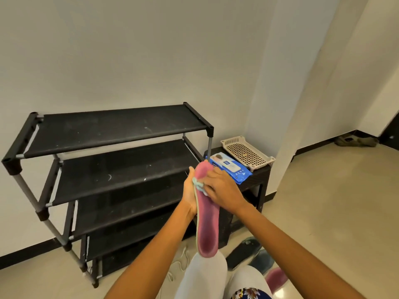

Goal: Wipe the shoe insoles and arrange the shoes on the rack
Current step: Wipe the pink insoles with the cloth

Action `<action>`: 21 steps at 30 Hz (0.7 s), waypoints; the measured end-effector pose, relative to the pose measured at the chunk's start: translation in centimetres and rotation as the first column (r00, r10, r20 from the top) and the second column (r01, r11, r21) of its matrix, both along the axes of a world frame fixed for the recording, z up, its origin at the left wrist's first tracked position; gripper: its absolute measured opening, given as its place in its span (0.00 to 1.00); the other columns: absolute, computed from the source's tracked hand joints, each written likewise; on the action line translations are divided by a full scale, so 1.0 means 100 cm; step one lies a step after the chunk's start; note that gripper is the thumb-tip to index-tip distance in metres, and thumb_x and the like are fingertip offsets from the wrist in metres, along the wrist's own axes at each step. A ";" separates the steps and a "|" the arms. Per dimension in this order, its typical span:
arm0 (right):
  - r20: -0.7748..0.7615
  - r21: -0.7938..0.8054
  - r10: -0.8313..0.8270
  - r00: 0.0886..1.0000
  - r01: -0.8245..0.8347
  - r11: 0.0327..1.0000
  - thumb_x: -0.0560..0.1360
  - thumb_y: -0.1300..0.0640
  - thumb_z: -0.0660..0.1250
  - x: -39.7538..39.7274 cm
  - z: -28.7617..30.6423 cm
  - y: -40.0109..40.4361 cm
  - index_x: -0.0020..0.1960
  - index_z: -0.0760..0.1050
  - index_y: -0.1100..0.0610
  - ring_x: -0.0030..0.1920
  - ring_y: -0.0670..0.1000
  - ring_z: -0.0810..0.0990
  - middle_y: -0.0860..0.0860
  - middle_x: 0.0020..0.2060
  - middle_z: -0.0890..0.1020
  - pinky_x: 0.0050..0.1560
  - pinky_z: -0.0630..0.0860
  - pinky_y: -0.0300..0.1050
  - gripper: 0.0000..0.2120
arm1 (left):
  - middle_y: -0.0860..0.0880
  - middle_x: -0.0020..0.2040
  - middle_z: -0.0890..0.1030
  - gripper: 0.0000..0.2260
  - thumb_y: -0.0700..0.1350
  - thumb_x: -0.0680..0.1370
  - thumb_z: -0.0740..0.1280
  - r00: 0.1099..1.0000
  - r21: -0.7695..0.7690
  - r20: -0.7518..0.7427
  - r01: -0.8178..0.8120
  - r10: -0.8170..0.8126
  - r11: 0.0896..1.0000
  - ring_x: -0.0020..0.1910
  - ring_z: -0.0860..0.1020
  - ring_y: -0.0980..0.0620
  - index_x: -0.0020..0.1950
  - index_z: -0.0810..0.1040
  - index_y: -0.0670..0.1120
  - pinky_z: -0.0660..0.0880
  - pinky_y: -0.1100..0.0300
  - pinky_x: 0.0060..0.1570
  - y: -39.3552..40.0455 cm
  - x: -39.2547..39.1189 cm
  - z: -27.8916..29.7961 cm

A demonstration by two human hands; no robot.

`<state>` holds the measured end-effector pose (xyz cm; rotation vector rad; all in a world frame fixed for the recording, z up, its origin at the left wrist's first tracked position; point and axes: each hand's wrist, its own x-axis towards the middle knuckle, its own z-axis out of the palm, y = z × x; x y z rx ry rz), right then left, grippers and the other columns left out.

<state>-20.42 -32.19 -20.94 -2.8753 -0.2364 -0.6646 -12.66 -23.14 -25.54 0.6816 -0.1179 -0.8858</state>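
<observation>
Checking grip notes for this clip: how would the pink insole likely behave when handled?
The insole looks thin, probably light and bendy. It keeps its shape though the left hand supports only its upper part, so likely semi-stiff. Its fabric-like face probably isn't slippery.

The rack (112,134) shelves lie bare and reachable, while wipes pack (230,167) and basket (248,152) (side by side) crowd the stool (262,180).

A small dark table (262,173) is standing right of the black rack (121,126), holding a blue wipes pack (233,168) and a basket (248,153).
</observation>
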 end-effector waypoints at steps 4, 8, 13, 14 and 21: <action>0.075 0.151 -0.130 0.989 0.118 0.982 0.77 0.57 0.64 0.018 0.014 -0.007 0.55 0.79 0.58 0.51 0.53 0.76 0.55 0.49 0.81 0.49 0.67 0.41 0.10 | 0.43 0.52 0.81 0.27 0.64 0.78 0.55 0.999 0.020 0.012 -0.052 0.052 0.998 0.51 0.80 0.47 0.61 0.75 0.44 0.73 0.50 0.56 0.010 -0.001 -0.013; 0.015 0.256 -0.240 0.971 0.229 0.939 0.78 0.54 0.63 0.035 0.016 0.013 0.58 0.78 0.58 0.52 0.52 0.76 0.54 0.51 0.79 0.48 0.67 0.40 0.12 | 0.41 0.56 0.81 0.28 0.62 0.79 0.52 0.997 -0.041 -0.038 -0.065 0.063 0.997 0.55 0.80 0.45 0.65 0.73 0.42 0.75 0.50 0.57 0.024 -0.005 -0.005; -0.055 0.203 -0.029 0.998 0.039 0.978 0.79 0.51 0.55 0.017 -0.024 0.078 0.57 0.78 0.58 0.55 0.53 0.73 0.54 0.53 0.78 0.62 0.66 0.49 0.17 | 0.42 0.61 0.77 0.26 0.62 0.77 0.57 0.987 -0.086 -0.016 -0.164 0.163 0.983 0.63 0.73 0.44 0.69 0.71 0.50 0.64 0.47 0.69 0.056 0.005 -0.014; -0.076 0.161 0.033 0.997 -0.020 0.987 0.79 0.49 0.53 0.013 -0.035 0.082 0.59 0.77 0.58 0.58 0.55 0.73 0.55 0.55 0.78 0.64 0.65 0.51 0.20 | 0.42 0.65 0.75 0.27 0.63 0.76 0.57 0.985 -0.084 -0.015 -0.173 0.172 0.981 0.67 0.71 0.42 0.70 0.70 0.51 0.60 0.44 0.71 0.062 0.008 -0.019; -0.082 -0.130 0.046 0.996 -0.056 0.990 0.80 0.45 0.47 0.017 -0.043 0.075 0.73 0.62 0.52 0.74 0.50 0.58 0.49 0.72 0.65 0.75 0.42 0.47 0.24 | 0.42 0.56 0.80 0.27 0.61 0.77 0.57 0.987 -0.056 -0.045 -0.156 0.154 0.986 0.57 0.78 0.45 0.63 0.77 0.42 0.73 0.51 0.61 0.086 -0.002 -0.023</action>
